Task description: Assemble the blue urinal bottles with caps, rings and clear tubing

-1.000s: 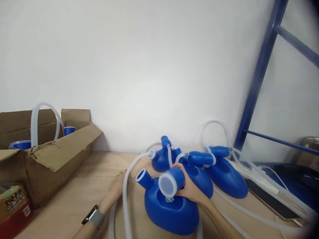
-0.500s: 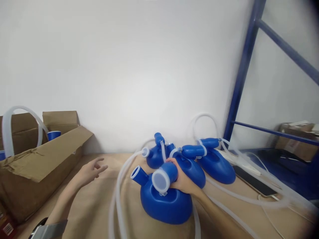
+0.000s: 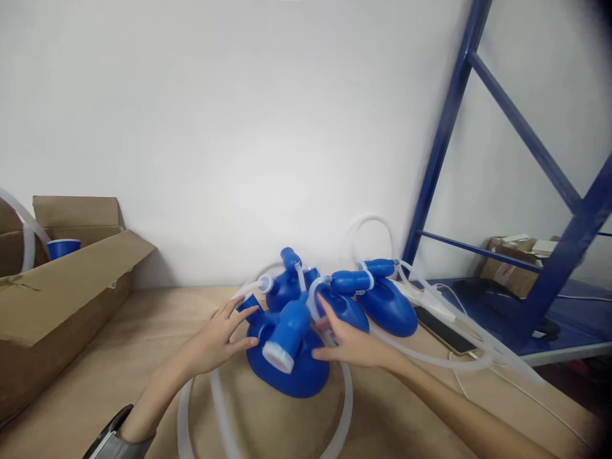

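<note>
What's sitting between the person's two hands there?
In the head view, the nearest blue container lies between the left hand and right hand, its capped spout pointing toward the camera. Both hands' fingers touch its sides.

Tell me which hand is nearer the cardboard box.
Left. The left hand rests against the near blue container, on the side facing the cardboard box; the right hand is on the container's far side.

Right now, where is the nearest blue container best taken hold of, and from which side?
Probably by the thick capped neck of the nearest blue container, coming from above. It sticks up and forward clear of the rounded body, and both hands, left hand and right hand, already flank it.
</note>
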Demonstrator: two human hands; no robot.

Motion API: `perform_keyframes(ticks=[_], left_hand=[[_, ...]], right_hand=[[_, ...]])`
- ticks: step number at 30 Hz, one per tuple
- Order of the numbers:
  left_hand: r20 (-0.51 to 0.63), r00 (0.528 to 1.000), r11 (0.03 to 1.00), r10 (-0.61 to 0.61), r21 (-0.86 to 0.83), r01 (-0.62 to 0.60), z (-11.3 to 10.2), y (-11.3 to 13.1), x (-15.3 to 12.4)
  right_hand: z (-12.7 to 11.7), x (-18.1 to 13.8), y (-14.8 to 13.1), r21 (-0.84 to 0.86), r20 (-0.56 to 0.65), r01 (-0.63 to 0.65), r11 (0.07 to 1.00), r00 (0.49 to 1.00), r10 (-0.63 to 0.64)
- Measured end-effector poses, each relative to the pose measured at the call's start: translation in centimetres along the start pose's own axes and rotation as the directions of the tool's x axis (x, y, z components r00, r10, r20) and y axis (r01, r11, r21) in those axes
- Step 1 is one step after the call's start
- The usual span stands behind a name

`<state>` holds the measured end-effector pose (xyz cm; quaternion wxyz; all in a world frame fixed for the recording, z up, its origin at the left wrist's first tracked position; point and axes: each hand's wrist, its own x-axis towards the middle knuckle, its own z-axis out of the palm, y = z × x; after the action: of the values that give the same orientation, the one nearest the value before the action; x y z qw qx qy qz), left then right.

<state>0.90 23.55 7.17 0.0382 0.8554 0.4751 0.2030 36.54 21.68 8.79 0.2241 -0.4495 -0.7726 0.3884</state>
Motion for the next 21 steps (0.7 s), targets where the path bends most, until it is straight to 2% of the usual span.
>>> perform_keyframes(ticks=[2, 4, 6, 8, 10, 12, 15, 16, 18, 21], left_hand=[[0.011, 1.0, 1.0, 0.002, 0.031, -0.003, 0.6, -0.3, -0.1], [0.017, 1.0, 0.998, 0.007, 0.056, -0.008, 0.9, -0.4, -0.1], [0.02, 0.999, 0.996, 0.036, 0.086, -0.038, 1.0, -0.2, 0.0], [0.051, 0.995, 0.991, 0.082, 0.104, -0.087, 1.1, 0.1, 0.2], [0.106, 0.987, 0.986, 0.123, 0.097, -0.134, 1.2, 0.7, 0.5], [0.126, 0.982, 0.983, 0.143, 0.097, -0.156, 1.2, 1.9, 0.7], [-0.02, 0.978, 0.963, 0.209, 0.176, -0.202, 2.0, 5.9, 0.5], [-0.105, 0.956, 0.946, 0.276, 0.206, -0.25, 2.9, 7.9, 0.2], [-0.25, 0.859, 0.887, 0.446, 0.247, -0.389, 6.0, 12.3, -0.5], [-0.313, 0.645, 0.717, 0.698, 0.304, -0.628, 13.7, 17.4, -1.6]], right_hand=[[-2.4, -3.5, 1.5, -0.198, -0.1, -0.161, 0.967, 0.985, 0.143], [-4.4, -6.9, 4.8, -0.335, -0.247, -0.307, 0.891, 0.941, 0.231], [-5.9, -10.0, 9.4, -0.462, -0.431, -0.42, 0.781, 0.876, 0.216], [-6.6, -12.5, 14.3, -0.535, -0.544, -0.541, 0.649, 0.808, 0.224], [-6.6, -14.0, 17.9, -0.532, -0.576, -0.567, 0.629, 0.787, 0.222], [-6.2, -14.6, 19.5, -0.528, -0.592, -0.563, 0.635, 0.781, 0.199], [-5.4, -13.8, 18.6, -0.519, -0.64, -0.572, 0.635, 0.753, 0.155], [-5.1, -13.3, 17.7, -0.511, -0.655, -0.564, 0.648, 0.744, 0.13], [-4.8, -12.5, 15.4, -0.492, -0.679, -0.517, 0.7, 0.731, 0.063], [-4.8, -12.1, 11.8, -0.492, -0.708, -0.434, 0.755, 0.704, -0.057]])
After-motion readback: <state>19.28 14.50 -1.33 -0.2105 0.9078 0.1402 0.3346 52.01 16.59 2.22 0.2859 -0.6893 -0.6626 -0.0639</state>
